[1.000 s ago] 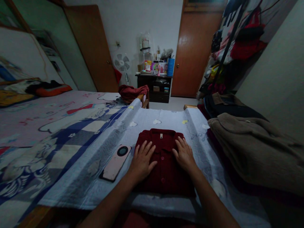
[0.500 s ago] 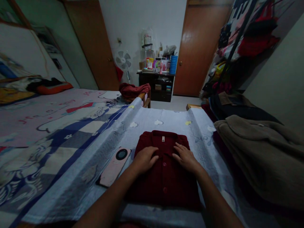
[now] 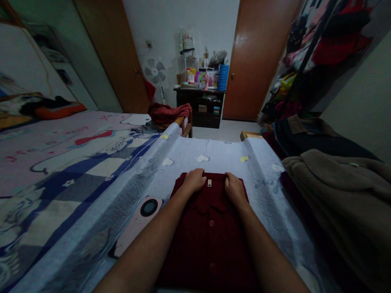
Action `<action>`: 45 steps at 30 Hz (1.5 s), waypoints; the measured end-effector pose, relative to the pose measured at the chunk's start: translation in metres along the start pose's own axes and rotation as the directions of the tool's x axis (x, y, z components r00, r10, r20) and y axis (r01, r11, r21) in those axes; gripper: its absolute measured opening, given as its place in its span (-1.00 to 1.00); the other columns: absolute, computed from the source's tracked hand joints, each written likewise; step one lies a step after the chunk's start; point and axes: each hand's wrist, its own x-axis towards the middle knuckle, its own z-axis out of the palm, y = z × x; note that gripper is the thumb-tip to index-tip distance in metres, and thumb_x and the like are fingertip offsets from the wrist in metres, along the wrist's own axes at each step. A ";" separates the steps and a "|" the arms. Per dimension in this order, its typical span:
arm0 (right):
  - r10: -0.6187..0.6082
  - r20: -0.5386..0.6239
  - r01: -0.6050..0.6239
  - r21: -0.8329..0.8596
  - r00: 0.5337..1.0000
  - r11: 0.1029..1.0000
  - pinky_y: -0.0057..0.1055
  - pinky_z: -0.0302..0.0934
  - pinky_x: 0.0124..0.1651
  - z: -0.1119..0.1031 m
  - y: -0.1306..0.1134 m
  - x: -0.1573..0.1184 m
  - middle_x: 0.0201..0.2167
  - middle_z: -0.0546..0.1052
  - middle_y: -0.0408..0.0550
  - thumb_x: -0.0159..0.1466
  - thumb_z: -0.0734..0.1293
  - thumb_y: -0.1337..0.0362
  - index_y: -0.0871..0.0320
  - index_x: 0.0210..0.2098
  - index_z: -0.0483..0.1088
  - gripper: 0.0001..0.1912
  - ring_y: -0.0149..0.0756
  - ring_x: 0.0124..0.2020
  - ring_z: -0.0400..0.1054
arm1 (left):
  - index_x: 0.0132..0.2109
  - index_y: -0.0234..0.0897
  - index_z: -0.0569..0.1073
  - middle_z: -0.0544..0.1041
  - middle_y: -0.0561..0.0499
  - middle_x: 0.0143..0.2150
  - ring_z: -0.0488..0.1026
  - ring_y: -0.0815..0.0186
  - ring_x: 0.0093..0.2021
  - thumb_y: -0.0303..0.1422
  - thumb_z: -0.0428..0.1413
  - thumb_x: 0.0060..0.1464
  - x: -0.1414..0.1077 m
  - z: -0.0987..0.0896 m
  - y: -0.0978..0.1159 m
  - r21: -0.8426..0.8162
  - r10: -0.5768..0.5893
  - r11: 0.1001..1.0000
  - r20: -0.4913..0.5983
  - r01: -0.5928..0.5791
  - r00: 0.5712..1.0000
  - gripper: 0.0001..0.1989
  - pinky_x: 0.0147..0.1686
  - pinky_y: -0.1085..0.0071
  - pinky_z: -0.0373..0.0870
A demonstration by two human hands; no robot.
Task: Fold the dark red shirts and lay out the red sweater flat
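A dark red buttoned shirt [image 3: 212, 244] lies folded on a pale blue cloth [image 3: 210, 148], collar at the far end and a small label inside the neck. My left hand [image 3: 194, 181] is closed on the far edge, left of the label. On the right of the label, my right hand [image 3: 235, 188] grips that same edge, its fingertips curled over the collar and partly hidden. Beside my left forearm rests a pink phone [image 3: 137, 228], its round black camera ring facing up; the arm covers part of it.
To the right, a pile of folded clothes with a brown fleece garment [image 3: 332, 183] borders the cloth. A patterned bed sheet [image 3: 100, 167] spreads leftward. Reddish crumpled fabric [image 3: 168, 114] sits by a wooden post, with a fan [image 3: 155, 71] and a dark cabinet [image 3: 198, 108] beyond.
Both hands have moved forward from the shirt's front to its collar edge and closed on it. The shirt's near end now reaches lower in view, and the view has shifted slightly.
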 end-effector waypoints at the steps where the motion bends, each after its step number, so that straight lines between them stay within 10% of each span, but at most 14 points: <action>1: -0.003 0.003 0.003 -0.016 1.000 1.000 -0.31 0.14 0.15 0.003 0.001 -0.001 0.01 0.51 0.15 0.33 0.08 0.35 0.29 0.07 0.37 -0.59 -0.18 0.03 0.38 | -0.03 -0.30 0.48 0.54 -0.15 -0.03 0.46 0.12 -0.03 -0.36 0.04 0.11 0.000 0.005 -0.001 0.007 -0.008 1.000 0.005 0.008 1.000 -0.71 -0.02 0.24 0.35; 16: -0.088 -0.057 0.085 -0.048 0.995 0.995 -0.18 0.15 0.06 0.009 0.010 -0.005 -0.10 0.46 0.08 0.25 0.20 0.32 0.19 -0.02 0.35 -0.69 -0.12 -0.04 0.30 | -0.09 -0.23 0.47 0.53 -0.02 -0.14 0.40 0.22 -0.11 -0.47 0.09 0.06 -0.014 0.013 -0.010 -0.132 0.140 0.975 -0.271 -0.181 0.952 -0.76 -0.03 0.28 0.31; 26: -0.146 -0.084 0.150 0.052 0.986 0.987 -0.18 0.14 0.02 0.001 0.005 -0.007 -0.19 0.43 0.03 0.17 0.23 0.35 0.14 -0.11 0.38 -0.71 -0.14 -0.12 0.27 | -0.41 -0.24 0.49 0.46 -0.03 -0.26 0.38 0.27 -0.19 -0.28 -0.02 0.24 -0.014 0.000 -0.005 -0.181 0.136 0.966 -0.262 -0.186 0.955 -0.68 -0.10 0.29 0.33; 45: -0.130 -0.114 0.142 0.095 0.985 0.985 -0.14 0.15 0.07 0.003 0.007 -0.007 -0.12 0.50 0.09 0.20 0.21 0.31 0.18 -0.06 0.38 -0.68 -0.10 -0.06 0.30 | 0.00 -0.23 0.48 0.53 -0.02 0.02 0.38 0.22 0.04 -0.41 -0.05 0.20 -0.004 0.014 -0.012 -0.155 0.071 0.984 -0.135 -0.092 0.988 -0.70 0.12 0.25 0.24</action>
